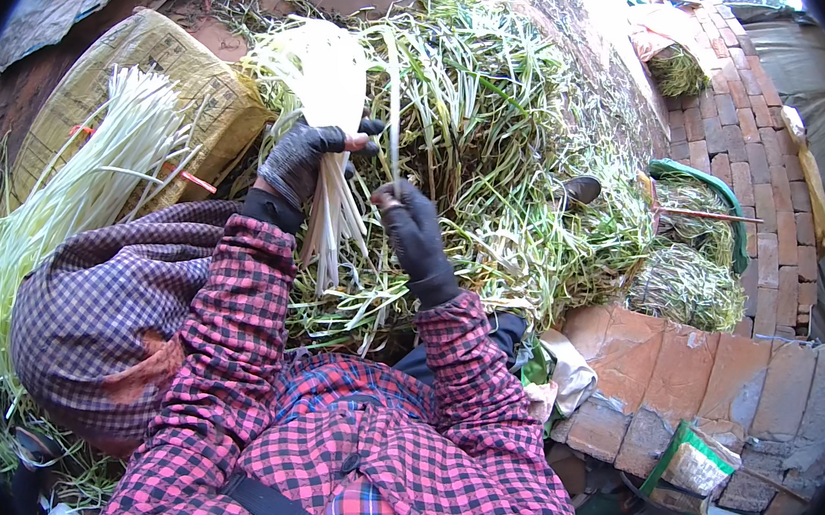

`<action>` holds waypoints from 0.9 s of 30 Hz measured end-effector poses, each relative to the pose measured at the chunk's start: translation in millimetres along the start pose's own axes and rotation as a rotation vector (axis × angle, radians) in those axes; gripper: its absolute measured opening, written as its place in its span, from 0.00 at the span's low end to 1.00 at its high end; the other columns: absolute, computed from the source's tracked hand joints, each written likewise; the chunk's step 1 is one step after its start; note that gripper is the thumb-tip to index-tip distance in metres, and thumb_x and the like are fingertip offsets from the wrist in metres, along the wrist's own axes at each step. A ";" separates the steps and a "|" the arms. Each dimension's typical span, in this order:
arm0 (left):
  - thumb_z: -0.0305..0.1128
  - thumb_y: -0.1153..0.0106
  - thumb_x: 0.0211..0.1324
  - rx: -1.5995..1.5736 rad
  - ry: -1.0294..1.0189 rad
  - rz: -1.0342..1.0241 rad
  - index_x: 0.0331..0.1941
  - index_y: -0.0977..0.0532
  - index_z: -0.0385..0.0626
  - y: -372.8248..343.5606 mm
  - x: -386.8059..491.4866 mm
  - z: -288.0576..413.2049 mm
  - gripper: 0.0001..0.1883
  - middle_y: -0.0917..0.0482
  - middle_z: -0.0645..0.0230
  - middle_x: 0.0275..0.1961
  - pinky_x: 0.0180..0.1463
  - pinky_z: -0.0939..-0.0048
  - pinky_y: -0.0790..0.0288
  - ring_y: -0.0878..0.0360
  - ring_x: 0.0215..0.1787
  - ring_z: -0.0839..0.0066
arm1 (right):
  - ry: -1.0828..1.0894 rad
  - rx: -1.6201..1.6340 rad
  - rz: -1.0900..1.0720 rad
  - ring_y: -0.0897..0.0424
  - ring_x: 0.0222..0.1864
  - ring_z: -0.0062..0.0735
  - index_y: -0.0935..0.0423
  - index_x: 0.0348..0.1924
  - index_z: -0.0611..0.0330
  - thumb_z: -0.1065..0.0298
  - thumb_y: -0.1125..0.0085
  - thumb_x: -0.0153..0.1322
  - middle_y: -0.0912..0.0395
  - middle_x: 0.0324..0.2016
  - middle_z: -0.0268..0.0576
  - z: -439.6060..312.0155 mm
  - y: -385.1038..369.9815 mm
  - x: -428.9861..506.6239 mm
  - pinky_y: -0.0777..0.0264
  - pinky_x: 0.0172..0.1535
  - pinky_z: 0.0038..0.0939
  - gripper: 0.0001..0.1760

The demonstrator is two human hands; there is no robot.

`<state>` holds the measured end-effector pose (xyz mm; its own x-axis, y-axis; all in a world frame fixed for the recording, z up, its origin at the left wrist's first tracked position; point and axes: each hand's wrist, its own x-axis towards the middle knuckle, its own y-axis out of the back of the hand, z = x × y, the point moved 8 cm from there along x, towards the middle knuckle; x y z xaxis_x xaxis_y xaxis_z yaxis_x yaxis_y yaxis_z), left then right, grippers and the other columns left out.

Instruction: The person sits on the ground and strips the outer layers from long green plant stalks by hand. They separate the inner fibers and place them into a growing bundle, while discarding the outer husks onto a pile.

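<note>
My left hand, in a dark fingerless glove, is closed around a bundle of pale, leafy stalks that look like blanched chives. The white stalk ends stick out below the grip and the leaves fan out above it. Just to its right, my right hand, also gloved in dark cloth, pinches one long pale strand that rises away from me. Under and beyond both hands spreads a large heap of green and yellowed leaves. A thicker bundle of pale stalks lies on my left, against a yellow woven sack.
A checked cloth bulges beside my left forearm. To the right are bundled leaves, a thin reddish rod and a brick path. Flattened cardboard and a green-and-white packet lie nearer. A dark shoe pokes from the heap.
</note>
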<state>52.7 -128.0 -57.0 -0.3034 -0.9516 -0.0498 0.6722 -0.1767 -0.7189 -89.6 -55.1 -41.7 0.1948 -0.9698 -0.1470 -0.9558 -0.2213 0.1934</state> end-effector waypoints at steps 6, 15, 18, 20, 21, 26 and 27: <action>0.23 0.40 0.38 -0.007 -0.055 0.211 0.43 0.27 0.33 20.1 -0.5 5.1 0.21 0.19 0.64 0.34 0.43 0.73 0.26 0.20 0.32 0.72 | 0.091 -0.260 0.131 0.26 0.38 0.30 0.29 0.43 0.64 0.67 0.47 0.67 0.25 0.36 0.42 14.2 -6.8 38.0 0.32 0.43 0.29 0.14; 0.23 0.44 0.45 -0.140 0.108 0.420 0.35 0.25 0.31 51.6 -0.4 -28.9 0.11 0.21 0.63 0.30 0.30 0.78 0.28 0.26 0.25 0.76 | -0.036 -0.302 0.164 0.31 0.28 0.16 0.27 0.31 0.63 0.74 0.42 0.62 0.27 0.25 0.31 59.4 48.2 19.6 0.33 0.34 0.21 0.06; 0.24 0.44 0.44 -0.048 0.137 0.415 0.33 0.24 0.32 49.6 1.8 -37.7 0.10 0.19 0.61 0.32 0.30 0.78 0.29 0.26 0.24 0.76 | -0.037 -0.111 0.128 0.32 0.28 0.17 0.28 0.32 0.65 0.75 0.42 0.63 0.29 0.24 0.31 36.4 36.1 -8.9 0.34 0.34 0.21 0.06; 0.25 0.42 0.43 0.035 0.165 0.357 0.33 0.23 0.33 47.3 6.4 -49.1 0.11 0.19 0.61 0.33 0.31 0.77 0.29 0.25 0.25 0.75 | -0.038 -0.021 0.069 0.31 0.31 0.17 0.28 0.33 0.65 0.77 0.43 0.62 0.28 0.27 0.32 34.2 30.1 -17.0 0.34 0.37 0.21 0.06; 0.25 0.42 0.42 0.067 0.188 0.376 0.33 0.23 0.34 41.5 5.2 -53.4 0.11 0.19 0.62 0.32 0.31 0.76 0.28 0.25 0.25 0.75 | -0.023 -0.057 0.032 0.31 0.32 0.17 0.28 0.33 0.65 0.77 0.43 0.62 0.28 0.28 0.32 30.6 27.2 -16.8 0.34 0.37 0.21 0.06; 0.26 0.38 0.39 0.063 0.216 0.356 0.25 0.22 0.39 30.6 3.4 -60.4 0.06 0.23 0.68 0.24 0.35 0.77 0.31 0.25 0.26 0.76 | -0.087 -0.028 -0.132 0.29 0.32 0.19 0.27 0.36 0.65 0.78 0.42 0.61 0.28 0.28 0.33 32.8 14.5 -13.3 0.32 0.37 0.23 0.10; 0.26 0.37 0.39 0.077 0.194 0.340 0.24 0.23 0.39 31.1 3.7 -59.3 0.06 0.23 0.69 0.24 0.35 0.77 0.31 0.25 0.26 0.76 | -0.146 0.010 -0.171 0.29 0.32 0.19 0.27 0.36 0.65 0.77 0.41 0.60 0.28 0.29 0.33 39.9 12.5 -10.7 0.32 0.37 0.23 0.11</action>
<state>32.4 -122.2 -120.6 -0.1720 -0.8954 -0.4108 0.8025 0.1145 -0.5856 -112.5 -43.3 -76.5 0.3212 -0.8928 -0.3159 -0.9139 -0.3796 0.1438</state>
